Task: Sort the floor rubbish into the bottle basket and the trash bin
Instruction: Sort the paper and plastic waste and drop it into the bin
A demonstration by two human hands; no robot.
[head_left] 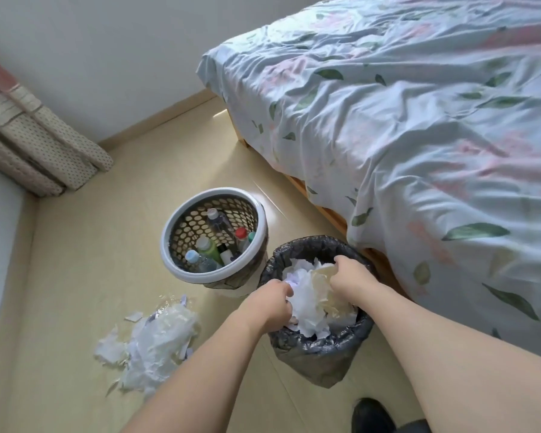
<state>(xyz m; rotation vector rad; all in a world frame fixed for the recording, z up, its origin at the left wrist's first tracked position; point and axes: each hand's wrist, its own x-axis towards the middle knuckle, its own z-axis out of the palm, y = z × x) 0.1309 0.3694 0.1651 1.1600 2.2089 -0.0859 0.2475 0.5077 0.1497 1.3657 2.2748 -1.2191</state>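
Bedroom floor [75, 260], beige tile; bed [419, 135] lies right of the hands. Both hands are sunk into the trash bin [319, 348], black liner, stuffed with crumpled paper [310, 307]. Left hand [272, 303] and right hand [350, 273] are each curled into that paper. Bottle basket [175, 264], holding bottles [210, 251], is seen just beyond the left hand, touching the bin. Paper and plastic scraps [156, 335] are left on the floor, left of the left forearm.

Glossy floor [75, 245]; seemingly plastic basket [181, 270]
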